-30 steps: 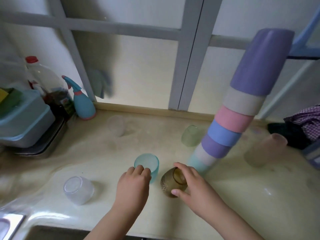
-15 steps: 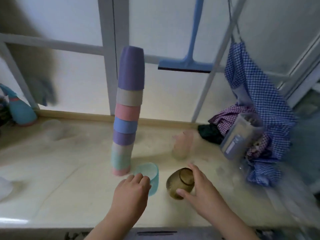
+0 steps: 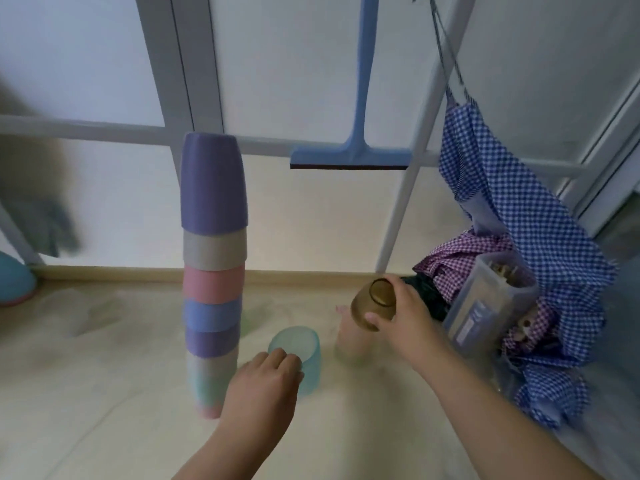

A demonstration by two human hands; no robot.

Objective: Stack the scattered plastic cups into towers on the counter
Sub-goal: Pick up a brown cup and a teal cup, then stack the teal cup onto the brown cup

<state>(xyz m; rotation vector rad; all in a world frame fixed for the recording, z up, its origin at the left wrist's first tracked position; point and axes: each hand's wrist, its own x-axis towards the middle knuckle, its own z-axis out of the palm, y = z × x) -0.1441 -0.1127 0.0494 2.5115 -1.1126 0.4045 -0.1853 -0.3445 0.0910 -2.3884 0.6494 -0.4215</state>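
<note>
The right hand [image 3: 403, 313] pinches the amber cup [image 3: 374, 304] above a pale cup [image 3: 351, 344]; left fingers [image 3: 277, 358] curl against the teal cup [image 3: 299, 355] on the tabletop [image 3: 104, 393]. Nudging the near-left tall tower [image 3: 213, 271] could topple it.

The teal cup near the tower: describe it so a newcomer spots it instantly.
Start at the tall stack of pastel cups on the counter. Just right of its base stands the teal cup, with the left hand on its near side. It is translucent and on the counter, unlike the brown cup lifted in the right hand.
</note>
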